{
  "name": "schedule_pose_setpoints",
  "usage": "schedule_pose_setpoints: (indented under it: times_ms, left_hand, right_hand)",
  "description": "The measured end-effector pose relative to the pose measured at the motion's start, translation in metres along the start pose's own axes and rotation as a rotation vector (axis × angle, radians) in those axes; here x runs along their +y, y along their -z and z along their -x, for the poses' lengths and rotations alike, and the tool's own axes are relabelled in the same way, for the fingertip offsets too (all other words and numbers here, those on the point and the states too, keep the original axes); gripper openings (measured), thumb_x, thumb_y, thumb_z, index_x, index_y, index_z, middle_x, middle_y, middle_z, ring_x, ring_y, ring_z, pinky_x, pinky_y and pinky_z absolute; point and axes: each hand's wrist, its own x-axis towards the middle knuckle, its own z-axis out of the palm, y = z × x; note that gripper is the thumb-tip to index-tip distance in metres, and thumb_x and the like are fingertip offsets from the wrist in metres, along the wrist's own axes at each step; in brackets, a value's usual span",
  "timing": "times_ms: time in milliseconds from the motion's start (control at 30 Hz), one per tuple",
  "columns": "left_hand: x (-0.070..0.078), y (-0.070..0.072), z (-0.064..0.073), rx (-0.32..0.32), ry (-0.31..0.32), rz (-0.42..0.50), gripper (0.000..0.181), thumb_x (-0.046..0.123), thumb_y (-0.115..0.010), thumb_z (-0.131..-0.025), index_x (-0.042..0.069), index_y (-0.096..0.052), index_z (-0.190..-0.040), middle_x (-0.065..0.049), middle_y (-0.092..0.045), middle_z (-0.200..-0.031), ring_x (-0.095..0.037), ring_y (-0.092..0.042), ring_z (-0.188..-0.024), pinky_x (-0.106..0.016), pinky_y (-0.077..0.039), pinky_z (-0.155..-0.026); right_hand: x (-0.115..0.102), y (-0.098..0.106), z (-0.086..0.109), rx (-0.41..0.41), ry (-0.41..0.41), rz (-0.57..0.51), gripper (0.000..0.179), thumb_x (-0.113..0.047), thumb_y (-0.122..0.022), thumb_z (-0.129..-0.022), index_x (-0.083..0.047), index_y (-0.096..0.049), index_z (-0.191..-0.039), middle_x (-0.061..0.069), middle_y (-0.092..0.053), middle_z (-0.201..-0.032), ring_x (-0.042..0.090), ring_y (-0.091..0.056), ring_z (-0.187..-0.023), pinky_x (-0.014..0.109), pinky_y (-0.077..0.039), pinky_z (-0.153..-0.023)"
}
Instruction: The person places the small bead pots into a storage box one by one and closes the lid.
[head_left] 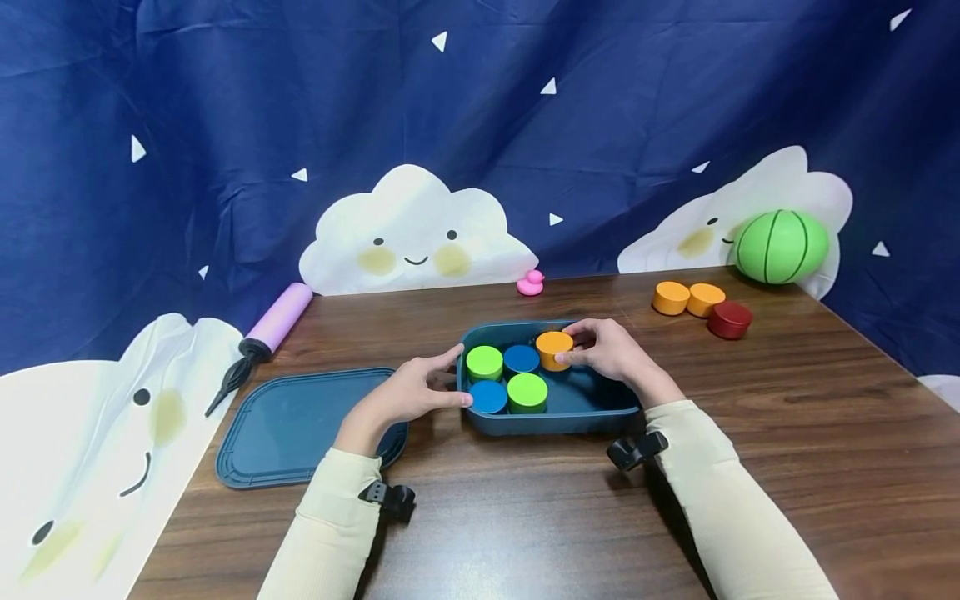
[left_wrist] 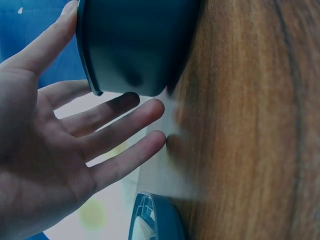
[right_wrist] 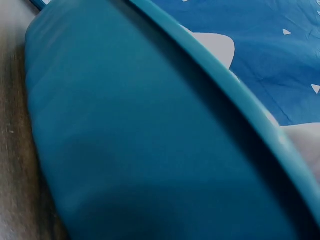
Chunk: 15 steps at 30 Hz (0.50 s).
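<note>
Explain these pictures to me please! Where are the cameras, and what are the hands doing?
These are a person's own hands, not a robot's. The big picture comes from a camera on the head. Two more cameras are on the wrists: one sees the left hand up close, the other mostly a blue tub's side.

The right hand holds an orange block; the left touches the tub. Two green blocks and two blue blocks sit inside. The wooden table also has a flat tray, pink duck, purple pump, more round blocks and a green ball.
</note>
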Motion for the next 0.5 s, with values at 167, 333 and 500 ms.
schedule_pose_setpoints:
  times_ms: [167,333,500]
  left_hand:
    - [-0.0002,-0.0005,-0.0002,0.001,-0.003,0.007,0.087,0.039,-0.075,-0.091,0.019,-0.027,-0.161,-0.015,-0.053,-0.150,-0.032,-0.056,-0.134,-0.051,-0.045,-0.111]
    - [-0.0014,-0.0009,-0.0008,0.003,-0.006,0.008,0.087,0.038,-0.075,-0.091,0.019,-0.027,-0.161,-0.015,-0.053,-0.150,-0.031,-0.056,-0.134,-0.051,-0.045,-0.111]
    - [-0.0012,-0.0010,-0.0011,0.002,-0.005,0.005,0.087,0.039,-0.075,-0.091,0.019,-0.028,-0.160,-0.015,-0.053,-0.150,-0.032,-0.055,-0.134,-0.051,-0.045,-0.111]
  right_hand:
    - [-0.0006,-0.0011,-0.0005,-0.017,-0.037,0.009,0.051,-0.022,-0.078,-0.090,0.003,-0.061,-0.131,0.021,-0.065,-0.119,0.030,-0.059,-0.102,0.042,-0.052,-0.096]
    - [0.0004,-0.0020,-0.0020,-0.013,-0.059,0.024,0.052,-0.023,-0.080,-0.087,0.003,-0.062,-0.128,0.020,-0.066,-0.116,0.028,-0.061,-0.099,0.040,-0.052,-0.094]
    - [0.0013,-0.0024,-0.0026,-0.013,-0.072,0.039,0.053,-0.023,-0.083,-0.085,0.003,-0.062,-0.126,0.019,-0.066,-0.113,0.026,-0.060,-0.096,0.039,-0.052,-0.092]
